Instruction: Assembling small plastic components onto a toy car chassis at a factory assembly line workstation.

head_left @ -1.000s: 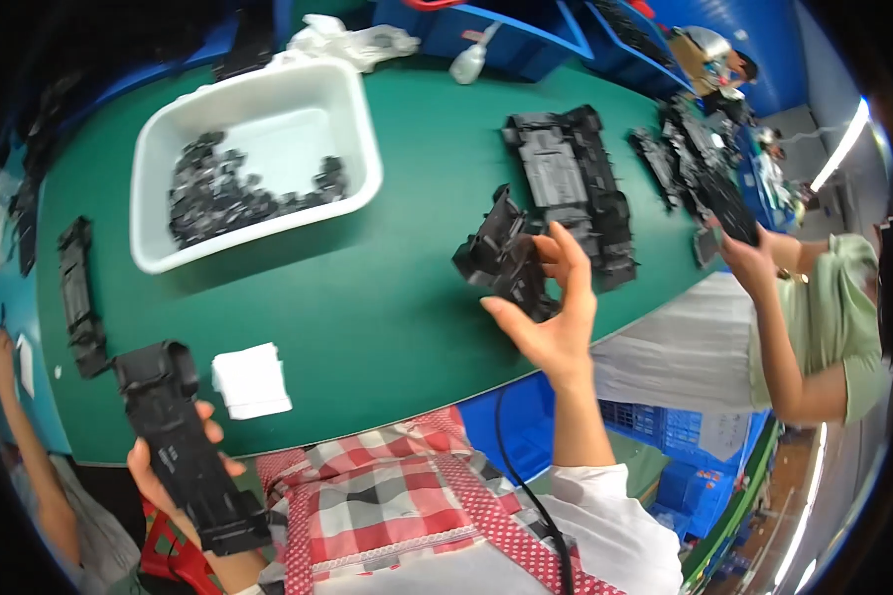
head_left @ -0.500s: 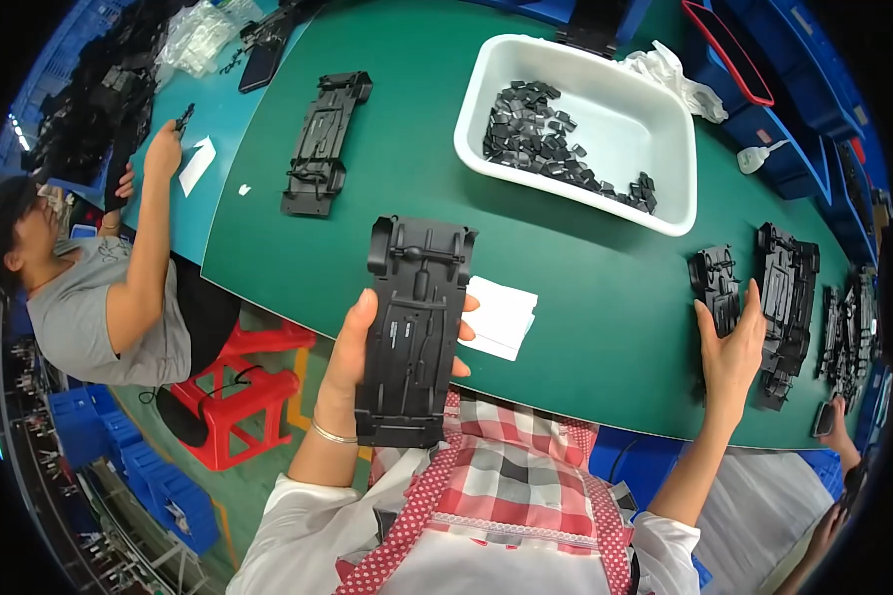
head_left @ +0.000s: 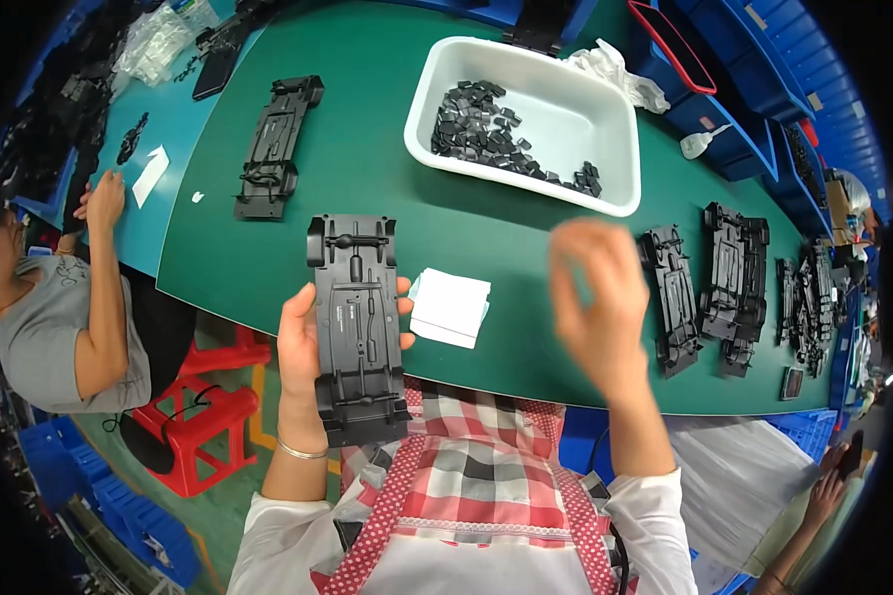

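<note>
My left hand (head_left: 303, 342) grips a long black plastic chassis plate (head_left: 359, 322), held flat above the near edge of the green table (head_left: 367, 169). Blurred with motion, my right hand (head_left: 597, 297) hangs over the table with spread fingers and nothing in it. It lies between a small white pad (head_left: 450, 306) and a black chassis part (head_left: 673, 297) lying to its right. A white tub (head_left: 526, 119) holding several small black pieces stands further back.
Another black chassis (head_left: 276, 144) lies at the table's far left, and several more (head_left: 734, 283) are stacked at the right. A person in grey (head_left: 60, 317) sits to the left beside red stools (head_left: 203, 416). Blue bins (head_left: 724, 89) line the back.
My right hand has left the black parts at the right and swung in toward the middle, empty. My left hand still holds the chassis plate, now a little nearer the table edge.
</note>
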A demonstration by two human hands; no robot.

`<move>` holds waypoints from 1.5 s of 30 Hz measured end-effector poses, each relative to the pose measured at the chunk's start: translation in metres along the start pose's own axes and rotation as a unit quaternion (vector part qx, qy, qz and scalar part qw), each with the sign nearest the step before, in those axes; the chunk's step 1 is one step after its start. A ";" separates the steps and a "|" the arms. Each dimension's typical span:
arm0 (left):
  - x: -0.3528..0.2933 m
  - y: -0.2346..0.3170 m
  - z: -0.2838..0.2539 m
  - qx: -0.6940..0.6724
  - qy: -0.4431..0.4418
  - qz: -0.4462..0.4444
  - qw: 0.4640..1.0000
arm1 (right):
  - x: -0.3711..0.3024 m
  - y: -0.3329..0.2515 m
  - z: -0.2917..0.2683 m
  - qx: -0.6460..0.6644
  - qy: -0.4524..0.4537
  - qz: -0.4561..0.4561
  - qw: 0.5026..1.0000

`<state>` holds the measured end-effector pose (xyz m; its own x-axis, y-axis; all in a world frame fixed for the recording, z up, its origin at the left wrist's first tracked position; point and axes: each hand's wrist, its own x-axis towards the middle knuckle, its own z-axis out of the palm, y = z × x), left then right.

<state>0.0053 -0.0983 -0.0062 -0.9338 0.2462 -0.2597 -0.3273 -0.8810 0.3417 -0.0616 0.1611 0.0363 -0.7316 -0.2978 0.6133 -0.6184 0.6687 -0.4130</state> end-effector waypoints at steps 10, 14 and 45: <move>-0.009 0.003 -0.005 0.002 0.006 0.001 1.000 | 0.101 0.114 0.064 -0.087 -0.257 0.178 0.946; -0.010 0.007 -0.012 0.016 0.015 0.005 1.000 | 0.104 0.117 0.068 -0.035 -0.297 0.227 0.927; 0.000 0.001 -0.023 0.001 -0.002 -0.031 1.000 | -0.023 -0.041 0.051 0.220 -0.247 0.412 0.849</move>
<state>0.0083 -0.1085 -0.0262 -0.9120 0.3021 -0.2776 -0.3852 -0.8633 0.3261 -0.0338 0.1064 0.0048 -0.9318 -0.1738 -0.3187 0.1946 0.5020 -0.8427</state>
